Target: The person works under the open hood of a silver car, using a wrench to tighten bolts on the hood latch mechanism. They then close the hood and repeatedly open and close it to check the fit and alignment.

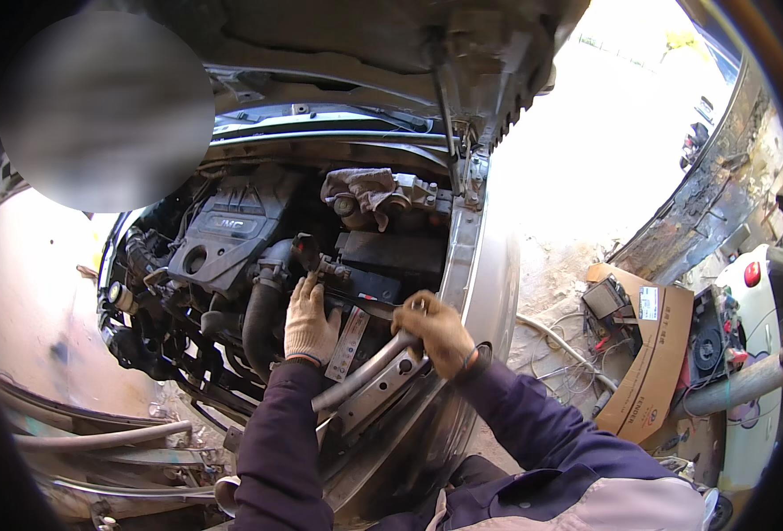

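In the open engine bay, my left hand [312,326], in a pale knitted glove, lies with its fingers stretched out beside the battery label [347,343]. Just beyond its fingertips is a dark fitting with a red spot [305,251]. My right hand [437,334], gloved too, is closed round the upper end of a thick grey tube [369,372]. This tube slants down to the left across the front body panel, and its lower end disappears by my left forearm. A blue-topped part [375,287] sits between and beyond my hands.
A grey plastic engine cover [232,228] lies to the left, with a thick black hose [260,314] beside it. A rag [360,188] drapes over parts at the back. The raised hood [347,53] hangs overhead on a prop. Cardboard [644,372] and cables lie on the right-hand ground.
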`<action>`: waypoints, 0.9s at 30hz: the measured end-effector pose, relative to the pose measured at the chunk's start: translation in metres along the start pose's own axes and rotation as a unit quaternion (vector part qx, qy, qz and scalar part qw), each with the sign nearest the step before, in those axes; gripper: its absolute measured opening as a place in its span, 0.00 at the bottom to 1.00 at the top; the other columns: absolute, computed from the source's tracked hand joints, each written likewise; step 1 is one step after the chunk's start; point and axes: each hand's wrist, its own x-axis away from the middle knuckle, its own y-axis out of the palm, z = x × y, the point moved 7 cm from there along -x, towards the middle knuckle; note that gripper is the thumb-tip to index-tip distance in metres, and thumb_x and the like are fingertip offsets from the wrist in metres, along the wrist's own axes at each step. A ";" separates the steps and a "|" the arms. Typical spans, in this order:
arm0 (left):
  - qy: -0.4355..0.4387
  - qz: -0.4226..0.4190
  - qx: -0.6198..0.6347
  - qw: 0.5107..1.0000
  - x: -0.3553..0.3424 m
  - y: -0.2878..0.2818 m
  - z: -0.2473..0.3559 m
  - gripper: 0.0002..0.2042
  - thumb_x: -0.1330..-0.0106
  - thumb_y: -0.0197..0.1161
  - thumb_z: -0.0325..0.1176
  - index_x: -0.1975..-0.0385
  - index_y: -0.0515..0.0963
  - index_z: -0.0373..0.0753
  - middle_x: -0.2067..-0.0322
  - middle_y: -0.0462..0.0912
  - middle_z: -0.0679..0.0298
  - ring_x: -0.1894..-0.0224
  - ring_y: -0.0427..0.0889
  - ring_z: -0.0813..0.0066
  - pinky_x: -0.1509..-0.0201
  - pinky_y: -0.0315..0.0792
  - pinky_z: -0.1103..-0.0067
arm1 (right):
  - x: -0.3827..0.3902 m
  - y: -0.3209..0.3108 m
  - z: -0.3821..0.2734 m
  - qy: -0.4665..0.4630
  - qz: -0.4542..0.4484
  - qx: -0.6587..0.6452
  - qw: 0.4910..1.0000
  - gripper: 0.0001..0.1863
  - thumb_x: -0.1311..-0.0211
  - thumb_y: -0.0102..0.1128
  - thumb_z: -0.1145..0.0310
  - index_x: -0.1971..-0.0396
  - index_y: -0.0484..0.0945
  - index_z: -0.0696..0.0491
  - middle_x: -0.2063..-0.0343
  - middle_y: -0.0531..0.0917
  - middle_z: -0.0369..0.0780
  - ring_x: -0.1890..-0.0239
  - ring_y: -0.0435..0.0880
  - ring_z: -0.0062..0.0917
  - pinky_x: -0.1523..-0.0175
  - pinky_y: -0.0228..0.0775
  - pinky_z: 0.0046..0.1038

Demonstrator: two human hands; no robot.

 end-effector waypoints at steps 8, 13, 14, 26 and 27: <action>0.043 0.025 0.003 0.999 0.001 -0.003 0.003 0.30 0.33 0.72 0.28 0.31 0.73 0.31 0.20 0.70 0.41 0.19 0.67 0.35 0.14 0.64 0.52 | -0.159 -0.013 -0.084 -0.152 0.006 -0.275 0.949 0.11 0.19 0.69 0.67 0.47 0.81 0.57 0.61 0.85 0.37 0.73 0.76 0.20 0.71 0.68 0.28; 0.047 0.018 0.008 0.999 -0.002 -0.004 0.005 0.28 0.32 0.70 0.28 0.32 0.73 0.31 0.21 0.71 0.40 0.19 0.68 0.34 0.14 0.64 0.51 | -0.264 -0.020 -0.102 -0.310 0.062 -0.357 0.879 0.09 0.21 0.74 0.65 0.52 0.86 0.53 0.67 0.84 0.34 0.72 0.78 0.22 0.65 0.72 0.29; 0.042 0.012 0.007 0.999 -0.003 -0.004 0.005 0.28 0.32 0.70 0.28 0.31 0.73 0.31 0.21 0.71 0.40 0.19 0.68 0.34 0.14 0.64 0.50 | -0.289 -0.026 -0.092 -0.251 0.054 -0.433 0.864 0.11 0.24 0.75 0.64 0.51 0.86 0.54 0.63 0.86 0.35 0.69 0.83 0.25 0.63 0.76 0.30; 0.033 -0.010 0.000 0.999 -0.003 0.000 0.003 0.29 0.30 0.70 0.27 0.30 0.72 0.30 0.20 0.70 0.42 0.18 0.67 0.35 0.13 0.64 0.50 | -0.331 -0.061 -0.150 -0.311 0.061 -0.560 0.766 0.18 0.31 0.71 0.80 0.45 0.79 0.51 0.63 0.82 0.33 0.68 0.77 0.20 0.64 0.71 0.30; 0.029 -0.013 0.002 0.999 -0.003 0.000 0.003 0.28 0.30 0.70 0.27 0.30 0.72 0.30 0.20 0.70 0.42 0.18 0.68 0.35 0.13 0.64 0.50 | -0.322 -0.064 -0.154 -0.331 0.088 -0.526 0.779 0.18 0.32 0.70 0.81 0.45 0.79 0.51 0.63 0.82 0.33 0.68 0.77 0.21 0.64 0.70 0.30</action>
